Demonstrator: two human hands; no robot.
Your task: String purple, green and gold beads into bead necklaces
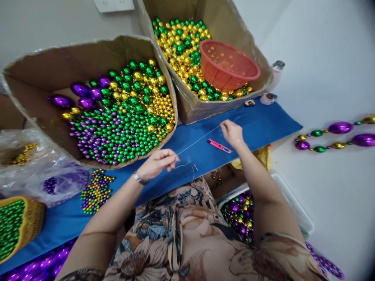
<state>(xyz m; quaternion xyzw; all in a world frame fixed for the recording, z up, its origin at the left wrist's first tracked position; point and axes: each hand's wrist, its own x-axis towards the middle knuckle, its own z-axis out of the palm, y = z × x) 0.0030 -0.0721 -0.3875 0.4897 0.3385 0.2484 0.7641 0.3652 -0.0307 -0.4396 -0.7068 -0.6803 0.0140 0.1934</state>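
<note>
A thin white string (199, 139) runs taut between my two hands above the blue cloth. Its near end is pinched in the fingers of my left hand (159, 163), which is closed and wears a metal band at the wrist. My right hand (232, 132), also closed, grips the string farther back and to the right, with a loose tail beyond the fingertips. Below the string, close to my right hand, lies a pink utility knife (219, 146). Short loose thread ends (193, 168) show on the cloth beside my left hand.
Two cardboard boxes (193, 111) of green, gold and purple beads stand behind; one holds a red basket (225, 70). At left are a yellow basket (35, 222) and loose small beads (96, 191). A bead necklace (340, 128) hangs at right. A white bin (295, 207) sits below the table.
</note>
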